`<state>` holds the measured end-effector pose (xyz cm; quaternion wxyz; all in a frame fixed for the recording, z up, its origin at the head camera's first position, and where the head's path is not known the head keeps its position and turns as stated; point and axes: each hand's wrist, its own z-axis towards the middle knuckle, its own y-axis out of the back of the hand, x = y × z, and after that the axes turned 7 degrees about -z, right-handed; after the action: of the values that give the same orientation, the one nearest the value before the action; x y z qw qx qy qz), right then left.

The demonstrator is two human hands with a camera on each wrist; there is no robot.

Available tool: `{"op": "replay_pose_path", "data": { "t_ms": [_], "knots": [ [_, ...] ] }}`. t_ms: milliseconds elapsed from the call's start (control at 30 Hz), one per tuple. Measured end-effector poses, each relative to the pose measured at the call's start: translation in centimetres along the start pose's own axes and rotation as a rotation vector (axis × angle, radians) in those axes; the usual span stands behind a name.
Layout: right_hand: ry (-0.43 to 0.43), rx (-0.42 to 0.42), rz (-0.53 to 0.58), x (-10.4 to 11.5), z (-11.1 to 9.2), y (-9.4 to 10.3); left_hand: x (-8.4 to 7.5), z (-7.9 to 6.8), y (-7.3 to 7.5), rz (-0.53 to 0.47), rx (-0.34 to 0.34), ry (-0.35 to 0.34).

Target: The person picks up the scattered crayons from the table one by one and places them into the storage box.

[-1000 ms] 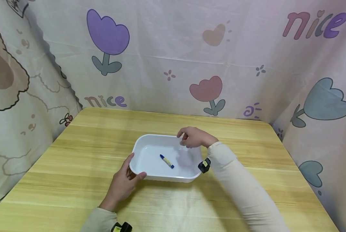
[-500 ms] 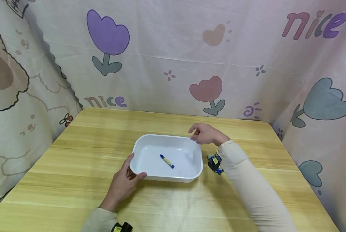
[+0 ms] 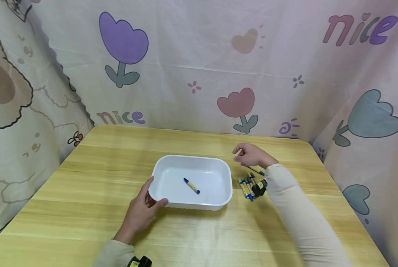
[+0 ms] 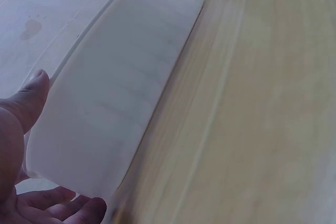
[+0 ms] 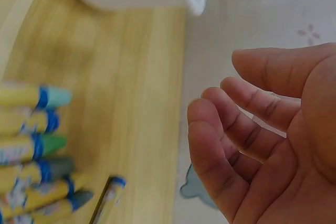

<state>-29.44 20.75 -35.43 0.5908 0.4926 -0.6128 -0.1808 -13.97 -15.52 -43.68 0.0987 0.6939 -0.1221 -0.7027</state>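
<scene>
My left hand (image 3: 140, 211) grips the near left corner of a white plastic tray (image 3: 199, 205), thumb at the rim and fingers around the outer wall. Inside the tray lies one blue crayon (image 3: 191, 186) in a yellow wrapper. My right hand (image 3: 252, 155) is beyond the tray's far right corner, fingers loosely curled and holding nothing. Below its wrist is a pile of crayons (image 3: 243, 188), with tips in light blue, green, grey and yellow in the right wrist view. A single crayon (image 3: 256, 171) lies apart behind the pile, partly covered by the hand and sleeve.
A wooden table (image 3: 85, 193) bears everything. Its far edge meets a printed curtain (image 3: 185, 55), which also hangs along both sides. Each wrist carries a small black camera (image 3: 260, 187).
My right hand has moved right, from over the tray to beyond its right side, uncovering the crayons there. My left hand, the tray and the blue crayon inside have stayed put.
</scene>
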Motion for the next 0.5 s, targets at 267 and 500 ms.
{"op": "replay_pose_path", "data": {
  "t_ms": [267,500],
  "knots": [
    [-0.064,0.02,0.004,-2.5,-0.3,0.2,0.2,0.1,0.0,0.002,-0.002,-0.003],
    [-0.13,0.024,-0.014,-4.5,-0.2,0.0,0.3,0.1,0.0,-0.001,-0.002,-0.001]
  ]
}}
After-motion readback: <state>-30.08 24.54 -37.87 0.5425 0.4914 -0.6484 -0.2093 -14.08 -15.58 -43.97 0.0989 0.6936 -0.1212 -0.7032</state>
